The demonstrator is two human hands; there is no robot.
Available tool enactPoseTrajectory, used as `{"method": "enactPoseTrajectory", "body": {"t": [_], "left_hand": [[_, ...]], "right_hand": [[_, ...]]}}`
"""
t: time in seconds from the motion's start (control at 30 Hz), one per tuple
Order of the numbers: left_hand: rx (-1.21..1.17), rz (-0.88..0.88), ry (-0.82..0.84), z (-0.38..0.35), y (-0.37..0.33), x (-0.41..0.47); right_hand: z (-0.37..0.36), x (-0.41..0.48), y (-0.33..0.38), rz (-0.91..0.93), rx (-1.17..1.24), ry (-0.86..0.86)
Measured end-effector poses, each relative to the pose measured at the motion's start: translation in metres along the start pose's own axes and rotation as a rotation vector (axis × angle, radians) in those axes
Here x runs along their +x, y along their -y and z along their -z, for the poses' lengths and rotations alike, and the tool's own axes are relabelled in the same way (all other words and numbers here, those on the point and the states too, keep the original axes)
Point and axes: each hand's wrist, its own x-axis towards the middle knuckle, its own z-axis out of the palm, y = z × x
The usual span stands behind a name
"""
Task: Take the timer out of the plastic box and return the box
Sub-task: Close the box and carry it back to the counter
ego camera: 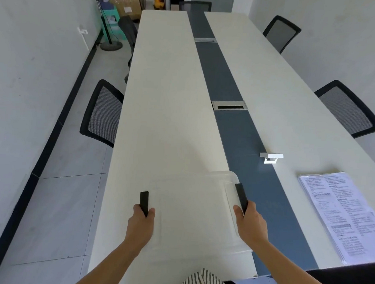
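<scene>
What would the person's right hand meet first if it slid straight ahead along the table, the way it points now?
Probably nothing: past the right hand and its black latch, the dark centre strip looks free; depth is unclear.

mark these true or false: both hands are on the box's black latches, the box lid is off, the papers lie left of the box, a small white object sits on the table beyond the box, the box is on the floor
1. Both hands are on the black latches of the plastic box: true. The left hand holds the left latch and the right hand holds the right latch.
2. The lid is off: false. The clear lid is on the box.
3. The papers lie left of the box: false. They lie to its right.
4. A small white object sits beyond the box: true.
5. The box is on the floor: false. It rests on the table.
</scene>
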Motion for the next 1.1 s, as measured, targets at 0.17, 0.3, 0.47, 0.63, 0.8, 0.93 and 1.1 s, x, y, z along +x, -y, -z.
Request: {"method": "enactPoseTrajectory", "body": {"t": [0.17, 0.3, 0.47, 0.63, 0.8, 0.93, 1.1], "left_hand": [[0.075, -0.07, -0.02, -0.002, 0.002, -0.004], [0.097, -0.086, -0.009, 0.001, 0.003, -0.005], [0.032, -0.105, -0.077, 0.018, 0.011, -0.018], [-0.081, -0.127, -0.201, 0.052, 0.03, -0.054], [-0.15, -0.045, -0.339, 0.078, 0.07, -0.107], [-0.127, 0.033, -0.447, 0.095, 0.114, -0.147], [-0.151, 0.14, -0.578, 0.13, 0.169, -0.184]], "right_hand": [[0.0, -0.003, 0.002, 0.008, -0.005, -0.011], [0.007, -0.002, 0.002, 0.024, 0.015, 0.023], [0.022, -0.009, 0.008, 0.097, 0.063, 0.011], [0.036, -0.033, 0.025, 0.248, 0.175, 0.133], [0.035, -0.06, 0.048, 0.362, 0.191, 0.301], [0.014, -0.083, 0.071, 0.46, 0.164, 0.408], [-0.029, -0.128, 0.101, 0.561, 0.117, 0.527]]}}
